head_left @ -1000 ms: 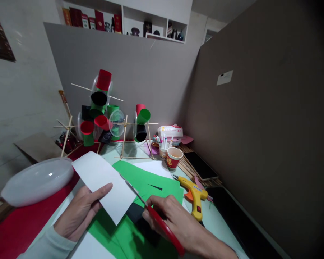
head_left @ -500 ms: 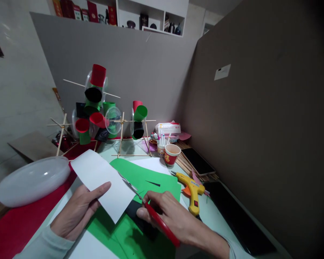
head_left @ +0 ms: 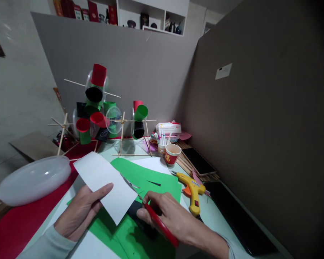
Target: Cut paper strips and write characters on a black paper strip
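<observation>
"Is the left grip (head_left: 79, 209) holding anything?"
"It's pinching the white paper (head_left: 104, 174), which is sticking out ahead."
"And the right grip (head_left: 171, 213)?"
"It's clasping the red-handled scissors (head_left: 162, 226), which are reaching leftward along the paper's edge; a glue gun (head_left: 195, 196) is lying right of that grip."

- scissors (head_left: 161, 223): red handles, silvery-grey blades
- held paper piece (head_left: 104, 180): plain white
- sheets (head_left: 135, 174) under it: bright green, black piece (head_left: 136, 211) among them
- thin sliver (head_left: 154, 183) on the green: black
- glue gun (head_left: 194, 192): yellow body, orange trigger, red switch
- paper cup (head_left: 171, 159): red outside, gold character motif, pale rim
- tubes (head_left: 98, 75) on the stick frames: red, green and black mix
- oval object (head_left: 32, 180): milky white
- covering (head_left: 19, 230) over on the left: deep red
- tabletop (head_left: 218, 219): pale mint
- back partition (head_left: 156, 72): mid grey
- right partition (head_left: 259, 108): darker, brownish grey
- sleeve (head_left: 52, 244), left arm: pale grey-blue
</observation>
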`<state>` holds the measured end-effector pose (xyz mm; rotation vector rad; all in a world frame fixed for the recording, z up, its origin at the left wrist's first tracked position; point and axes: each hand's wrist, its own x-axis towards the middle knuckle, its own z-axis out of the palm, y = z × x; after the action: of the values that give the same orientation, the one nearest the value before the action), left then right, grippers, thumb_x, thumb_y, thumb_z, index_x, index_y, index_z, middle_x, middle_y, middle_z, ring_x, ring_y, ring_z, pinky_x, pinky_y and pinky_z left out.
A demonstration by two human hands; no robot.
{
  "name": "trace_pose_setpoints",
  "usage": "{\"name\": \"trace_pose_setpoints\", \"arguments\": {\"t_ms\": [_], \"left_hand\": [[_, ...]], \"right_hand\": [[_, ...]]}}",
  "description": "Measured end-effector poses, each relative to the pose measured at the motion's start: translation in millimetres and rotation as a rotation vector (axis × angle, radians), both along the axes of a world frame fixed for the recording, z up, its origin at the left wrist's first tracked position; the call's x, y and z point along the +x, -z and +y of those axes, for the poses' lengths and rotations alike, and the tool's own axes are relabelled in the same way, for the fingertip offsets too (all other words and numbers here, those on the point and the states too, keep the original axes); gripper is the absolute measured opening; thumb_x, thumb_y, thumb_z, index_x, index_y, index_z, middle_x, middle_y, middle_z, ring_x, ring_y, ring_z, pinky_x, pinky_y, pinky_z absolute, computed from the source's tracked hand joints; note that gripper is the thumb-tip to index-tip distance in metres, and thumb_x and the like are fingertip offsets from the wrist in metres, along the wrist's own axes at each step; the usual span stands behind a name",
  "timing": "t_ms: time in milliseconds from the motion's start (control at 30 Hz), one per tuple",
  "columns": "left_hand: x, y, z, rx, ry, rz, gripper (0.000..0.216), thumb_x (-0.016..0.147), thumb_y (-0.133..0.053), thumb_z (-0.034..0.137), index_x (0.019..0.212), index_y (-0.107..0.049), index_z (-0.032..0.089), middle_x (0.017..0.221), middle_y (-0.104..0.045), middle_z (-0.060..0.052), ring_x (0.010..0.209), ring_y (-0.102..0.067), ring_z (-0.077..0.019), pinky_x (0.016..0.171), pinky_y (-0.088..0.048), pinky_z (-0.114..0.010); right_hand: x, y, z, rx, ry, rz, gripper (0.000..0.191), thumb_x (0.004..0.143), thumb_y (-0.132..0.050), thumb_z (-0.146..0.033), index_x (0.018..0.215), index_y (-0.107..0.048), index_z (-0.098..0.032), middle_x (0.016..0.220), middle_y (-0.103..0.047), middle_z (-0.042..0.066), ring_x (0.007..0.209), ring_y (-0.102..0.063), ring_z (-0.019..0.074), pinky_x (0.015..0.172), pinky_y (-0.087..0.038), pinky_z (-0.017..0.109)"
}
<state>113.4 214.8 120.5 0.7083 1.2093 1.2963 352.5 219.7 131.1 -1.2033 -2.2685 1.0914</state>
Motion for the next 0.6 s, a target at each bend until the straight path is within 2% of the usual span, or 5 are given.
{"name": "trace_pose_setpoints", "arguments": {"t_ms": [200, 333, 433, 600], "left_hand": [[0.2, -1.8, -1.5, -0.014, 0.023, -0.009, 0.046, 0.074, -0.086, 0.022, 0.118, -0.071, 0.018, 0.123, -0.075, -0.007, 0.118, -0.068, -0.0244, 0.092, -0.057, -0.021], [5.4, -3.7, -3.1, 0.002, -0.013, 0.007, 0.056, 0.075, -0.084, 0.017, 0.128, -0.066, 0.019, 0.120, -0.076, -0.007, 0.110, -0.071, -0.0236, 0.084, -0.060, -0.020], [8.7, -4.8, -4.6, -0.007, -0.031, 0.006, 0.061, 0.075, -0.084, 0.017, 0.133, -0.063, 0.020, 0.117, -0.077, -0.007, 0.105, -0.073, -0.0226, 0.078, -0.061, -0.019], [7.8, -3.8, -4.6, 0.006, -0.001, -0.023, 0.068, 0.072, -0.087, 0.020, 0.134, -0.061, 0.019, 0.118, -0.076, -0.007, 0.108, -0.072, -0.0241, 0.083, -0.060, -0.021]], "right_hand": [[-1.0, 0.7, -1.2, 0.016, 0.000, 0.006, 0.034, 0.096, -0.056, -0.051, 0.081, -0.052, -0.021, 0.067, -0.054, -0.003, 0.064, -0.047, 0.0124, 0.059, -0.030, 0.024], [0.0, 3.4, -2.2, 0.095, -0.019, -0.018, 0.035, 0.101, -0.047, -0.043, 0.074, -0.045, -0.021, 0.063, -0.049, -0.003, 0.060, -0.039, 0.0115, 0.059, -0.028, 0.025], [0.8, 3.9, -1.8, 0.088, -0.035, -0.024, 0.037, 0.101, -0.047, -0.044, 0.073, -0.042, -0.021, 0.059, -0.045, -0.005, 0.054, -0.034, 0.0104, 0.055, -0.025, 0.026], [-0.5, 0.3, -1.7, 0.042, -0.011, 0.002, 0.035, 0.098, -0.054, -0.047, 0.075, -0.049, -0.021, 0.062, -0.051, -0.004, 0.060, -0.044, 0.0110, 0.058, -0.029, 0.024]]}}
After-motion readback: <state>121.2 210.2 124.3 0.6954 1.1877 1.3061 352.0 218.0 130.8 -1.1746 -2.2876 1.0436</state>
